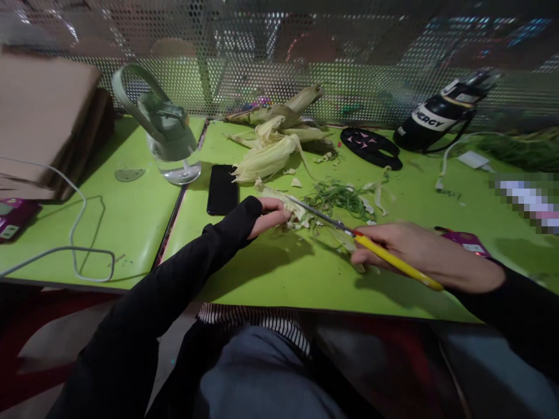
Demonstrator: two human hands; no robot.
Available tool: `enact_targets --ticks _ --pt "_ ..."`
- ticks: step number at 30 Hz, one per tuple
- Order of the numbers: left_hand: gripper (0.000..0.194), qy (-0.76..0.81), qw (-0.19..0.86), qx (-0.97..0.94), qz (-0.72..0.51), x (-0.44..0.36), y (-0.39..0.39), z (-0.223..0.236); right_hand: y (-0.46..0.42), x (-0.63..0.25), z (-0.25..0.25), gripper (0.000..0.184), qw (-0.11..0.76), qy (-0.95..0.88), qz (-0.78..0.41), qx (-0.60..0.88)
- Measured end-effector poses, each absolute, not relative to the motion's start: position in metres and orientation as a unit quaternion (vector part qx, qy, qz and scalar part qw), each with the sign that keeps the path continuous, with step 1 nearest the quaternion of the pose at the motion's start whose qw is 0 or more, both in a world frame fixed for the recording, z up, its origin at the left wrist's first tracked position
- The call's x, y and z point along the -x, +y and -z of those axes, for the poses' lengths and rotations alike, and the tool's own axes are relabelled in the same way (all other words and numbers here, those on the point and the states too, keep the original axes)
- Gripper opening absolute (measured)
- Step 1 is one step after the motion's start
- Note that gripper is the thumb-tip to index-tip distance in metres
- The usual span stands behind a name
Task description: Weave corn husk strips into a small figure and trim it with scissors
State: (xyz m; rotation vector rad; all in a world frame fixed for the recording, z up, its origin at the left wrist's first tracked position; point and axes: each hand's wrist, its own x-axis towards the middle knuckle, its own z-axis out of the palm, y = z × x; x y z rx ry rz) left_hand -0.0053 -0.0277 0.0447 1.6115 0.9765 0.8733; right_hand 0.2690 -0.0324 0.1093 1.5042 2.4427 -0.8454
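My left hand [271, 216] pinches a pale corn husk [301, 218] low over the green table [248, 267]. My right hand [404, 250] is wrapped around the yellow handle of a pair of scissors [334, 222]. Their metal blades point left and reach the husk by my left fingers. Whether the blades are spread cannot be made out. Under and behind the husk lie green shredded strips [343, 199] and small pale scraps. Farther back, several corn husks [268, 157] are piled against the perforated metal screen.
A black phone [222, 189] and a water bottle [174, 139] stand left of the scraps. Behind are a black palette-shaped tray [371, 147] and a leaning black bottle [430, 119]. Brown cardboard [43, 110] and a cable lie far left; a purple device [466, 243] is beyond my right wrist.
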Motion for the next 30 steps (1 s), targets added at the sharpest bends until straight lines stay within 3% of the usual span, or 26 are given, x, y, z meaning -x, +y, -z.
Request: enact_targets --ticks 4,7,16,21,27,30 --pt "0.018 0.371 0.656 -0.511 -0.414 0.001 -0.016 -0.034 -0.027 -0.272 -0.093 0.079 -0.006 0.789 0.21 -0.577" --pt "0.002 0.339 0.717 -0.396 -0.463 -0.002 -0.008 -0.025 -0.022 -0.269 -0.077 0.075 -0.008 0.761 0.152 -0.631" --pt "0.018 0.338 0.723 -0.307 -0.518 -0.004 -0.005 -0.011 -0.002 -0.276 -0.042 0.086 -0.022 0.758 0.066 -0.649" --pt "0.013 0.334 0.735 -0.287 -0.516 -0.006 -0.007 -0.016 0.006 -0.279 -0.036 0.092 0.006 0.734 0.064 -0.676" --pt "0.016 0.33 0.736 -0.274 -0.524 -0.007 -0.012 -0.02 0.001 -0.273 -0.045 0.081 -0.014 0.708 0.113 -0.697" --pt "0.026 0.332 0.727 -0.27 -0.536 -0.008 -0.012 -0.021 -0.009 -0.271 -0.051 0.076 -0.083 0.688 0.167 -0.701"
